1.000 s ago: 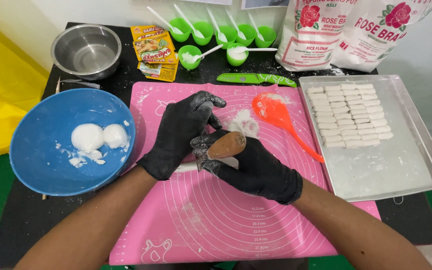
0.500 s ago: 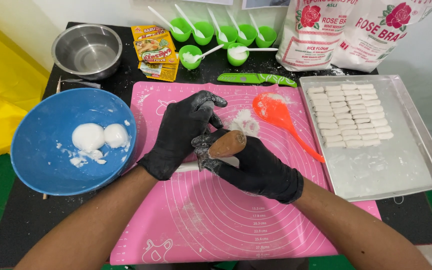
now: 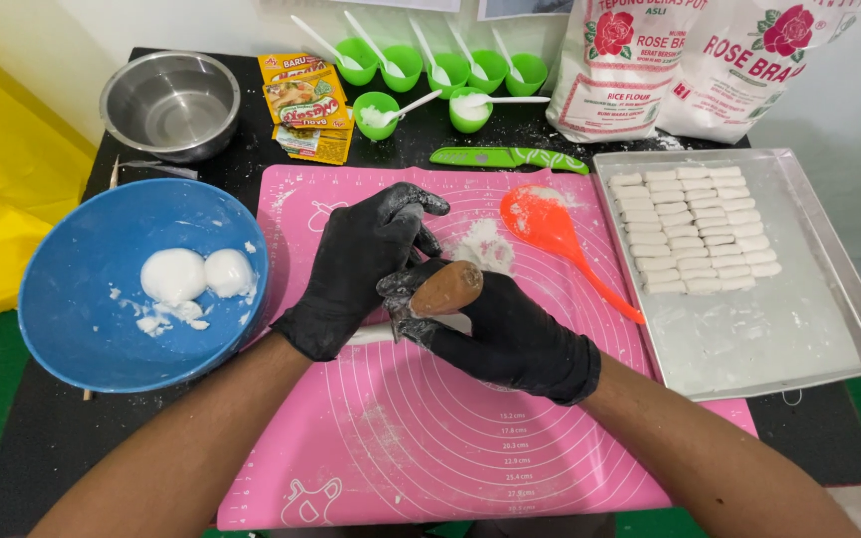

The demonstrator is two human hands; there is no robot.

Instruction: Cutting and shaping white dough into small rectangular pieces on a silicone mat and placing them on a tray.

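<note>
Dough roll point(image 3: 369, 335): a thin white rope lying across the middle of the pink mat point(image 3: 550, 418), mostly hidden under both gloved hands, only a short stretch showing between them.
Left hand point(image 3: 361, 269): black glove, dusted with flour, palm down over the roll; fingers point(image 3: 413, 207) together and curved, seemingly pressing the dough to keep it from shifting.
Right hand point(image 3: 510, 334): fingers clamped round a brown wooden handle point(image 3: 447, 289), held just beside the left hand; whether a blade sits below cannot be told.
Flour heap point(image 3: 482, 247): a small pile on the mat just behind the hands, close enough for dusting.
Orange spoon point(image 3: 560, 244): laid on the mat, right of the hands, bowl away from the person.
Metal tray point(image 3: 849, 329): on the right of the tabletop point(image 3: 32, 438), with rows of small white cut pieces point(image 3: 695, 227) packed at its far end.
Blue bowl point(image 3: 72, 329): on the left, holding two white dough balls point(image 3: 196, 276).
Far edge: green knife point(image 3: 505, 157), green cups point(image 3: 430, 75), steel bowl point(image 3: 169, 105), yellow sachets point(image 3: 306, 105), flour bags point(image 3: 685, 65).
</note>
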